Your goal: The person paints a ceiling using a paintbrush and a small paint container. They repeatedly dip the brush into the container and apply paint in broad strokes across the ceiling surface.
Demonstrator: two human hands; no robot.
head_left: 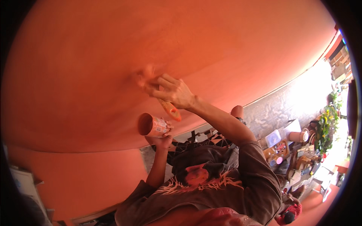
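My right hand is raised against the orange wall, its fingers closed around a paintbrush. The brush's pale, orange-stained handle slants down from my palm. Its bristle end is smeared by motion at the wall, so I cannot tell exactly where it touches. Lower and to the left, my left hand grips a paint can from beneath and along its side. The can is tilted, with its open mouth towards the left and orange colour inside. How much paint it holds is hidden.
A grey floor strip runs along the wall's foot at right. Farther right are a plastic tub, a bucket, clutter and green plants. A person in red is at the lower right. Pale furniture stands lower left.
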